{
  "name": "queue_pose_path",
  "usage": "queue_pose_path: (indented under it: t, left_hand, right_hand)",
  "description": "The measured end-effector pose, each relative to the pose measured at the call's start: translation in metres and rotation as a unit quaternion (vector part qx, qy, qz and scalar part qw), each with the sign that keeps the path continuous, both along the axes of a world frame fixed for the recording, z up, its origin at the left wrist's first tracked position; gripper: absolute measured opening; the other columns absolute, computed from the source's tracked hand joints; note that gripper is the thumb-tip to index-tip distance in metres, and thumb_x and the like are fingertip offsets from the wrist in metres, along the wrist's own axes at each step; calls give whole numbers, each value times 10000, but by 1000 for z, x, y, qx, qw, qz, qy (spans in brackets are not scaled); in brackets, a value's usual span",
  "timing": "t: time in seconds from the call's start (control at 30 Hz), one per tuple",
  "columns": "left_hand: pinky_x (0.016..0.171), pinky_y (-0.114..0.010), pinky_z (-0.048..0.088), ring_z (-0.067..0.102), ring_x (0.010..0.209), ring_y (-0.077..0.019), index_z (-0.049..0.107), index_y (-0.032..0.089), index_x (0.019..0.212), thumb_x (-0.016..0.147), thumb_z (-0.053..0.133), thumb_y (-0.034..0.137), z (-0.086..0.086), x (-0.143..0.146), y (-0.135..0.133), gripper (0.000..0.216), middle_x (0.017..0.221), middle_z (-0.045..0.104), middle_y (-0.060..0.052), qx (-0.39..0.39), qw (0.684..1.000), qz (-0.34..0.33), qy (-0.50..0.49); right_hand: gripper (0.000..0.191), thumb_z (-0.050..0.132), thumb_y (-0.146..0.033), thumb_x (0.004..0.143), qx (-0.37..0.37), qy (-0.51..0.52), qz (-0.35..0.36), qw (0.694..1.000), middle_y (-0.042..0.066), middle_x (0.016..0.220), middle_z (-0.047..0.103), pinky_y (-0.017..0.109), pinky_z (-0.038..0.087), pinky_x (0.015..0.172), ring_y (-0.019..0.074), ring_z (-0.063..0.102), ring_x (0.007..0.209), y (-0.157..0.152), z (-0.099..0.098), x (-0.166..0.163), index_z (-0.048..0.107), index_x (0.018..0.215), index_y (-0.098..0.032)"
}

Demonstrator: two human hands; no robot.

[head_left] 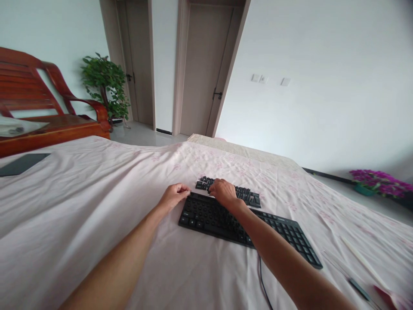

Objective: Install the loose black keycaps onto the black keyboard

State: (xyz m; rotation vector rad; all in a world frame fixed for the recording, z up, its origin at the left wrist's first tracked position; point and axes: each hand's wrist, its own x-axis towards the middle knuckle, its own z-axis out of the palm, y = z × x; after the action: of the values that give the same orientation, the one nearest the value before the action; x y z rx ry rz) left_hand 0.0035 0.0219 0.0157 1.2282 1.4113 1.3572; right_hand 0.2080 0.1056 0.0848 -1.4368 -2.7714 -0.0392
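A black keyboard (206, 215) lies on the pink-white cloth, with many keycaps off its left part and keys in place at its right. Just behind it, loose black keycaps (248, 196) are laid out in rows. My left hand (174, 196) is at the keyboard's far left corner, thumb and fingers pinched together; whatever is between them is too small to tell. Over the near edge of the loose keycaps, my right hand (223, 192) has its fingers curled down and closed. Its fingertips are partly hidden, so I cannot tell what they grip.
The keyboard's cable (265, 282) runs toward me. At the right lie a thin dark-handled tool (359, 289), a pale stick (363, 260) and a red item (384, 297). A dark flat object (24, 164) rests at the left edge, near a wooden bench (54, 125).
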Motion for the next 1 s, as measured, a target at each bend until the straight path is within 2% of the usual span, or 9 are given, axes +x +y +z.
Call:
queue_pose_path:
  t: [0.23, 0.47, 0.67, 0.73, 0.83, 0.9, 1.0]
  left_hand:
    - [577, -240, 388, 527, 608, -121, 665, 151, 832, 671, 676, 347, 5, 2, -2, 254, 709, 637, -12, -5, 1000, 10, 16]
    - [572, -241, 379, 513, 578, -114, 669, 143, 814, 664, 680, 333, 11, 4, -5, 242, 672, 623, -4, -12, 1000, 9, 7]
    - [587, -243, 394, 547, 605, -125, 671, 149, 824, 658, 696, 360, 7, 3, -4, 269, 686, 640, -9, -4, 1000, 9, -4]
    - [599, -248, 409, 562, 620, -134, 670, 151, 825, 665, 696, 377, 8, 3, -4, 279, 690, 647, -11, 4, 1000, 20, 5]
    - [653, -260, 439, 586, 675, -147, 670, 152, 809, 690, 692, 403, 13, 8, -4, 279, 725, 661, -20, 41, 998, 29, 22]
    - [650, -257, 442, 588, 678, -142, 667, 153, 829, 707, 688, 418, 18, 14, -5, 292, 755, 671, -24, 61, 998, 7, 13]
    - [565, -233, 409, 594, 655, -134, 650, 154, 881, 726, 682, 452, 26, 22, -7, 337, 778, 679, -31, 53, 997, -40, -31]
  right_hand:
    - [174, 600, -260, 844, 41, -47, 55, 997, 55, 1066, 675, 249, 421, 785, 205, 567, 1046, 0, -1, -2, 736, 952, -253]
    - [197, 532, -210, 869, 44, -64, 91, 993, 108, 1024, 694, 288, 421, 785, 237, 595, 1012, -9, 0, -6, 715, 937, -193]
    - [164, 549, -211, 857, 41, -58, 88, 994, 62, 1012, 699, 263, 413, 761, 209, 610, 986, -7, 2, -7, 701, 920, -224]
    - [140, 575, -235, 846, 42, -27, 72, 996, 41, 1001, 701, 251, 406, 748, 201, 606, 993, -8, 4, -5, 703, 903, -242]
    - [96, 633, -310, 813, 43, 87, 41, 994, -7, 954, 700, 240, 393, 712, 183, 611, 941, -16, 8, -2, 698, 878, -285]
    - [92, 660, -351, 790, 45, 156, 32, 986, -28, 896, 693, 237, 384, 688, 167, 612, 875, -25, 11, -1, 687, 858, -295]
    - [91, 679, -340, 775, 57, 211, 44, 975, -28, 847, 680, 231, 377, 689, 152, 601, 830, -41, 12, -3, 667, 835, -272]
